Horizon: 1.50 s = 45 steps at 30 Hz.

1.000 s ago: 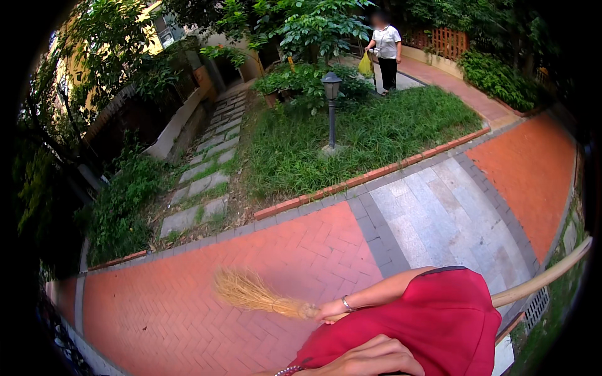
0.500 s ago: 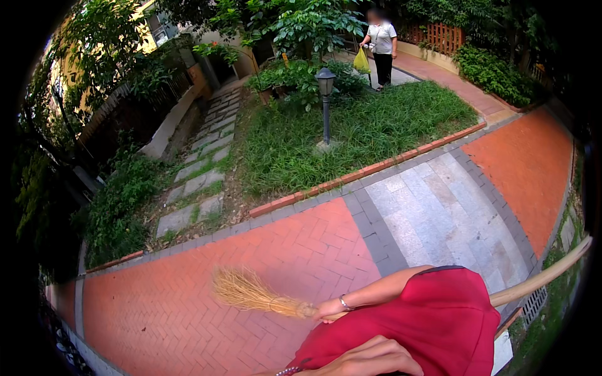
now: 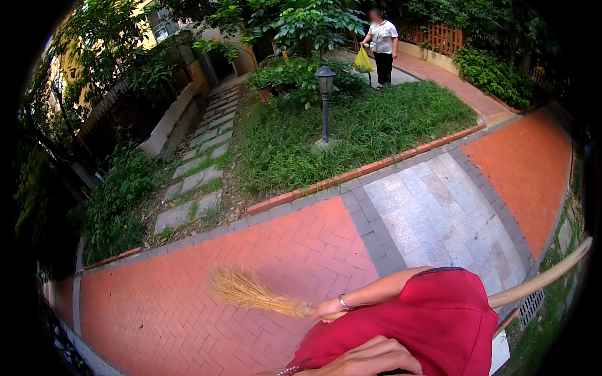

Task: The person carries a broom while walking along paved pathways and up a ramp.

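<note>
My right hand (image 3: 327,309) is closed round a straw broom (image 3: 257,296), close to where its bristles are bound. The pale bristles point left above the red paving. Behind the hand, the wooden handle passes under my red sleeve (image 3: 433,301) and comes out at the far right. A metal band circles my right wrist. At the lower edge, my left hand (image 3: 379,358) lies across my front with its fingers bent. A beaded bracelet is on that wrist. Something dark shows under the left fingers, mostly cut off by the picture's edge.
A person (image 3: 382,47) with a yellow bag (image 3: 364,61) stands beyond the grass. A lamp post (image 3: 325,106) rises from the grass, edged by a low brick kerb (image 3: 376,161). Stepping stones (image 3: 200,178) run back on the left. A drain grate (image 3: 532,307) lies right, near the handle.
The whole view has shifted very slightly. Both hands and the broom keep nearly the same place. The far person's head and yellow bag have moved a little.
</note>
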Available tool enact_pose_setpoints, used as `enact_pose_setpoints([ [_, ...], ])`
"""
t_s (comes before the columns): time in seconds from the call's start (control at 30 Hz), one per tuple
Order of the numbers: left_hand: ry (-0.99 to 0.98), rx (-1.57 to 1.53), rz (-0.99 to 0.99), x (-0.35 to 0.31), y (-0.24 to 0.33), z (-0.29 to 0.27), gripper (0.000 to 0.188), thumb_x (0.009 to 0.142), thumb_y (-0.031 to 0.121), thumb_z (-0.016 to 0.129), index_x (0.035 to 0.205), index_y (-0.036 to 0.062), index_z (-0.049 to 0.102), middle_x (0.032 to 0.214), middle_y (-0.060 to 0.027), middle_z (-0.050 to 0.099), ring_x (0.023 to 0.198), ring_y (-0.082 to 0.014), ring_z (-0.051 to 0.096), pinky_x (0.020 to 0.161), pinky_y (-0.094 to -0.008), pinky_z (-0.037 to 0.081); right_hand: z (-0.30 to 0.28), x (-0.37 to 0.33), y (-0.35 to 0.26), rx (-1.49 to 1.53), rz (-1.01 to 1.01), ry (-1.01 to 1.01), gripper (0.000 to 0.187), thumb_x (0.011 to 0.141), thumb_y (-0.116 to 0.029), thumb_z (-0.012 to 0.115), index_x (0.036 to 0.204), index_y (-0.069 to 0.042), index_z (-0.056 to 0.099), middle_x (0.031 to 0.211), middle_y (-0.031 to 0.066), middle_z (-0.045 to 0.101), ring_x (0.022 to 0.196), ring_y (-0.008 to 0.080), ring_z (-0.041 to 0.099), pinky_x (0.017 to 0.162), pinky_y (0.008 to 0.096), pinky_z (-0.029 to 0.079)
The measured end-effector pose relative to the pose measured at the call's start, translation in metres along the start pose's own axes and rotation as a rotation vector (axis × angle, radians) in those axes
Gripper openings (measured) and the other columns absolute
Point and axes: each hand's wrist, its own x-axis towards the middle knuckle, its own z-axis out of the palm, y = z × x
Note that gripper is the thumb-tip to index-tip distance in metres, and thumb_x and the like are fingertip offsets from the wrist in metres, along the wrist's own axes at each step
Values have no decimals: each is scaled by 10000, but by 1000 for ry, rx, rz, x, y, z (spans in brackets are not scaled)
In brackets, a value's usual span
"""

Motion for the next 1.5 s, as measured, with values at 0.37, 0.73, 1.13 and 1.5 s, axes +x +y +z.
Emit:
enact_pose_setpoints([
  [0.37,13,13,-3,-7,3,-1,312,816,309,538,993,60,601,994,-79,558,917,-249,517,797,-374,377,-1,10,2,-22,-10,4,256,780,-281,581,624,-99,490,517,-28,417,438,114,382,419,303,301],
  [0.73,13,17,-15,-7,3,-5,311,816,303,535,997,59,601,994,-80,558,916,-249,517,797,-373,378,1,-7,-22,-77,2,-43,169,743,-227,599,686,-71,565,643,-11,524,565,101,467,524,273,380],
  [1.13,-2,21,-13,1,3,-4,310,815,296,533,1001,57,601,994,-81,557,916,-249,516,797,-371,380,-1,-8,-17,-63,-22,-52,186,757,-225,573,650,-84,518,598,-23,475,525,98,434,490,273,358],
  [1.5,-8,20,-16,2,4,2,309,815,291,531,1004,56,601,994,-82,557,916,-249,516,796,-370,381,-2,-9,-13,-83,-32,-33,176,765,-222,573,681,-81,508,594,-24,461,524,102,433,480,280,353],
])
